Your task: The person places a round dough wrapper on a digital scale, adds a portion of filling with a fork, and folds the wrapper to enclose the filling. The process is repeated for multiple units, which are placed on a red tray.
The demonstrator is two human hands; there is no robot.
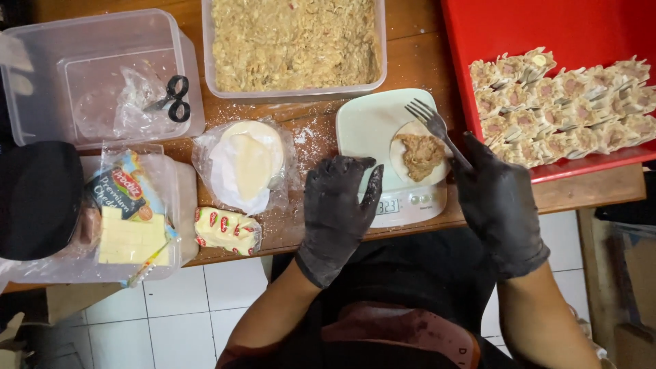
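1. Left hand (338, 208), in a black glove: fingers loosely spread and holding nothing, resting at the front-left corner of the kitchen scale (391, 154), placed as if to steady it.
2. Right hand (497, 201), also gloved black: fingers closed around the handle of a metal fork (437, 130), tines raised above the scale, likely for adding or removing filling.
3. Round dumpling wrapper (418, 152) lying flat on the scale's pale platform, with a lump of brown minced filling (418, 156) at its centre; weighed there so portions come out alike.
4. Digital display (387, 206) lit at the scale's front edge, between the two hands.
5. Clear tub of mixed filling (295, 44) just behind the scale, within easy fork reach.
6. Opened plastic bag of stacked round wrappers (247, 164) left of the scale, near the left hand; flour dusted on the wooden table (424, 41) around it.
7. Red tray (533, 27) to the right, holding finished open-topped dumplings (560, 106) packed in tight rows at its near edge.
8. Small red-and-white sachet (227, 230) at the table's front edge.
9. Block of pale cheese (130, 239) in opened wrapping, lying in a shallow clear container.
10. Empty clear tub (102, 75) at far left with black-handled scissors (174, 99) and crumpled plastic inside.
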